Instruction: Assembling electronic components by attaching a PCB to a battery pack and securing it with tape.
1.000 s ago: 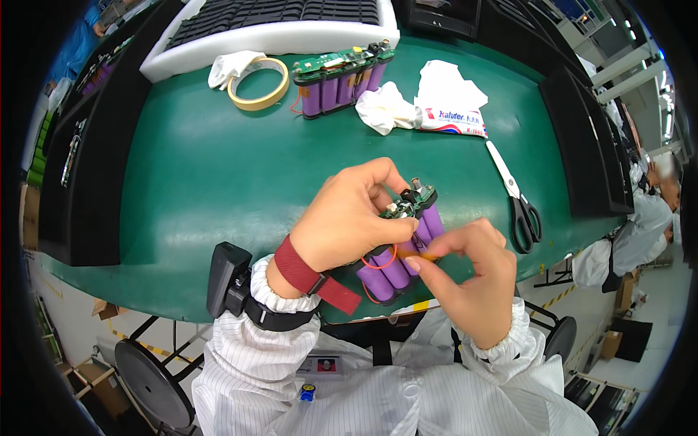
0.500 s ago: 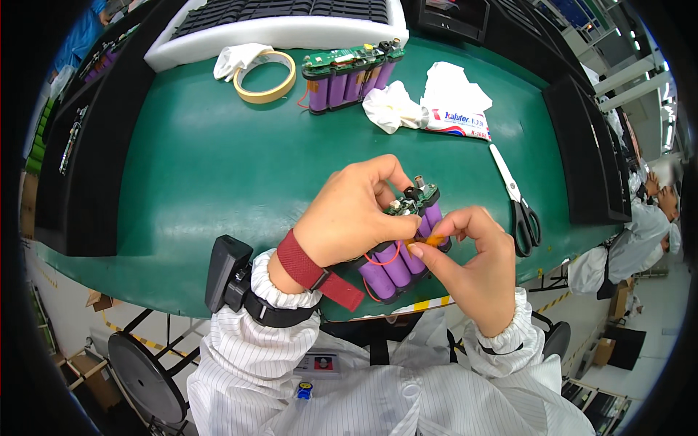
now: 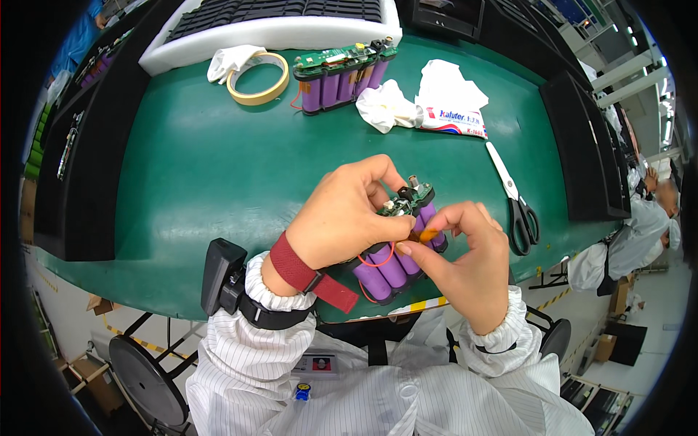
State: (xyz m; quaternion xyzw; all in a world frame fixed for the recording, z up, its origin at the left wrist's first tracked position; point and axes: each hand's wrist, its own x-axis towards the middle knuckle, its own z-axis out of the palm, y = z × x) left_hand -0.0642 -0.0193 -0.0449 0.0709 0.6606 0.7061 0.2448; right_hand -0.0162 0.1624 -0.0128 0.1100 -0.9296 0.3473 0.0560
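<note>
A battery pack (image 3: 391,270) of purple cells, with a green circuit board on top and red wires, stands tilted near the front edge of the green table. My left hand (image 3: 347,212) is closed around its upper part, thumb across the near side and fingers behind the board. At the side of the cells, my right hand (image 3: 469,254) pinches a small strip of amber tape (image 3: 427,235) between thumb and forefinger. The strip's inner end is near my left thumb; whether it sticks to the cells cannot be made out.
Farther back are a second battery pack (image 3: 338,81), a masking tape roll (image 3: 258,78), a crumpled white cloth (image 3: 385,107) and a white glue tube (image 3: 454,120). Scissors (image 3: 515,200) lie to the right. Black racks (image 3: 91,182) flank the table; a white foam tray (image 3: 273,40) stands behind.
The whole view has shifted slightly. My left hand keeps its grip on the battery pack, and my right fingers have moved slightly at the amber tape.
</note>
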